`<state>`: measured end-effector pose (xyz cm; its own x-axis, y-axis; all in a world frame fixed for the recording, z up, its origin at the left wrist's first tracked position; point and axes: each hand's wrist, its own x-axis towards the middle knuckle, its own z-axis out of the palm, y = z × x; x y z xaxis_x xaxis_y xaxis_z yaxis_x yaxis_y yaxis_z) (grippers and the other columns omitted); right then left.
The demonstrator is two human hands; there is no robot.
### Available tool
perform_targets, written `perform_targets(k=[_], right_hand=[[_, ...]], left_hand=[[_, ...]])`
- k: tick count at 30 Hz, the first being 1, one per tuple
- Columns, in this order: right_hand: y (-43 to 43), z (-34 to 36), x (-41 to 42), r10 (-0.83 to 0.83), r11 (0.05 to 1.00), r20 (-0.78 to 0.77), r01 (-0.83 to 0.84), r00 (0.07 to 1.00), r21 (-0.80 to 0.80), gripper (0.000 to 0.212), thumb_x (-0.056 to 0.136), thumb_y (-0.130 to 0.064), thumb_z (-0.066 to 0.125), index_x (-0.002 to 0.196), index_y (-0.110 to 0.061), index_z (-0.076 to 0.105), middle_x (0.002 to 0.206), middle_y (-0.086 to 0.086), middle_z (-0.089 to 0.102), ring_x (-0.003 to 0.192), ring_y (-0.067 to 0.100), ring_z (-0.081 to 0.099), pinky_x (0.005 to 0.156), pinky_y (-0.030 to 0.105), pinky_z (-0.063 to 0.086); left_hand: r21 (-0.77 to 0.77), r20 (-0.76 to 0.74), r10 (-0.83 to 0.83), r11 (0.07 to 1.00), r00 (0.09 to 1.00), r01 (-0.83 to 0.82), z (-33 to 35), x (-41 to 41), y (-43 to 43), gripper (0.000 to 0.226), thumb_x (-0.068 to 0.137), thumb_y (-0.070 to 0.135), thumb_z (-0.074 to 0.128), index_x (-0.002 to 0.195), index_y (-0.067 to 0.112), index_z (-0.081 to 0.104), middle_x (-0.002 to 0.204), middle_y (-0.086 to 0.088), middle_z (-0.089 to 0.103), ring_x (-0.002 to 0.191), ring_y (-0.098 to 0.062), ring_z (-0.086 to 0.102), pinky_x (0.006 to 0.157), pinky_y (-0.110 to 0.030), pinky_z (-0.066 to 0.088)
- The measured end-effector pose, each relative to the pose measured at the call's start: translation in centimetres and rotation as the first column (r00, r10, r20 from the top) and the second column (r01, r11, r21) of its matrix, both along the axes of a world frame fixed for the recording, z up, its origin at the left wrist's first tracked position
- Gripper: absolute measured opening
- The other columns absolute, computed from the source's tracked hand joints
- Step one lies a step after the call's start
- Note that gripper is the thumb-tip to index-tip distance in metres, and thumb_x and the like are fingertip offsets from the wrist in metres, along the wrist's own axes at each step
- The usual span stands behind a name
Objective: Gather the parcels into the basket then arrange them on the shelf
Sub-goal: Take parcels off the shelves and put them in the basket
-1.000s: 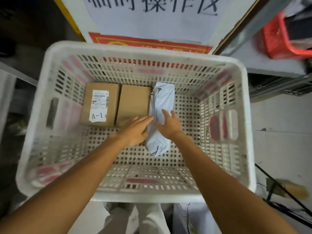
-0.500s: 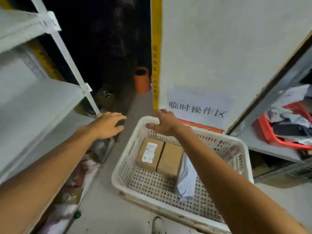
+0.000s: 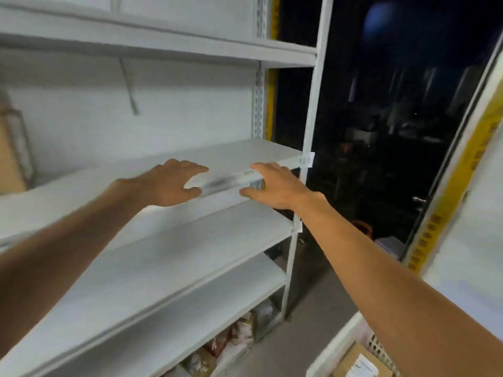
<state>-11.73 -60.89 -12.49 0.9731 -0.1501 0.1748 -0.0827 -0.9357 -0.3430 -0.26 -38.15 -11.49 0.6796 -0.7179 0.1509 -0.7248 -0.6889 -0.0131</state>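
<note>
Both spread and empty, left hand (image 3: 168, 183) and right hand (image 3: 275, 186) over the shelf (image 3: 245, 153) front edge near its right corner, perhaps sizing a slot; parcels (image 3: 356, 363) low right in the basket (image 3: 334, 346).

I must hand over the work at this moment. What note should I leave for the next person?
Left hand: open, holding nothing, at the front edge of the shelf.
Right hand: open, holding nothing, at the same edge.
The basket stands on the floor at lower right; a labelled cardboard parcel shows inside.
Done: parcels gathered, at least partly.
Left: lift parcels out and arrange them on the shelf.
</note>
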Motion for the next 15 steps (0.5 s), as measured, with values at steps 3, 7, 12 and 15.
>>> perform_targets(k=[3,7,12,15], right_hand=[[5.8,2.5,2.9,0.109,0.994,0.027,-0.109,0.994,-0.015,0.079,0.089,-0.06,0.057,0.154,-0.026,0.027,0.156,0.007,0.03,0.141,0.032,0.029,0.113,0.047,0.032],[12.8,4.3,6.1,0.267,0.964,0.022,-0.266,0.963,-0.025,0.078,0.089,-0.061,0.056,0.152,-0.027,0.028,0.156,0.007,0.029,0.142,0.03,0.028,0.114,0.047,0.03],[19.4,5.1,9.6,0.437,0.899,0.018,-0.438,0.899,0.021,0.075,0.09,-0.059,0.056,0.152,-0.028,0.028,0.156,0.005,0.03,0.141,0.028,0.032,0.113,0.046,0.032],[22.2,5.0,11.3,0.53,0.847,0.022,-0.531,0.848,0.041,0.074,0.091,-0.058,0.056,0.153,-0.028,0.027,0.156,0.005,0.031,0.141,0.028,0.033,0.113,0.044,0.033]], left_hand=[[-0.037,0.062,0.142,0.989,0.988,-0.14,2.2,0.3,6.7,0.058,0.095,0.04,0.051,0.148,0.03,0.03,0.154,0.002,0.033,0.139,-0.026,0.03,0.114,-0.043,0.026],[-0.05,0.066,0.295,0.955,0.953,-0.292,3.4,-0.3,14.6,0.058,0.096,0.038,0.051,0.149,0.027,0.03,0.154,0.0,0.034,0.139,-0.026,0.031,0.114,-0.045,0.026],[-0.008,0.061,0.501,0.865,0.863,-0.502,4.2,-2.5,22.2,0.058,0.097,0.042,0.046,0.15,0.03,0.024,0.155,0.002,0.03,0.14,-0.024,0.03,0.114,-0.043,0.027],[-0.01,0.038,0.611,0.792,0.791,-0.611,4.8,-3.9,25.4,0.057,0.098,0.042,0.046,0.15,0.032,0.025,0.155,0.002,0.031,0.141,-0.025,0.03,0.112,-0.044,0.029]])
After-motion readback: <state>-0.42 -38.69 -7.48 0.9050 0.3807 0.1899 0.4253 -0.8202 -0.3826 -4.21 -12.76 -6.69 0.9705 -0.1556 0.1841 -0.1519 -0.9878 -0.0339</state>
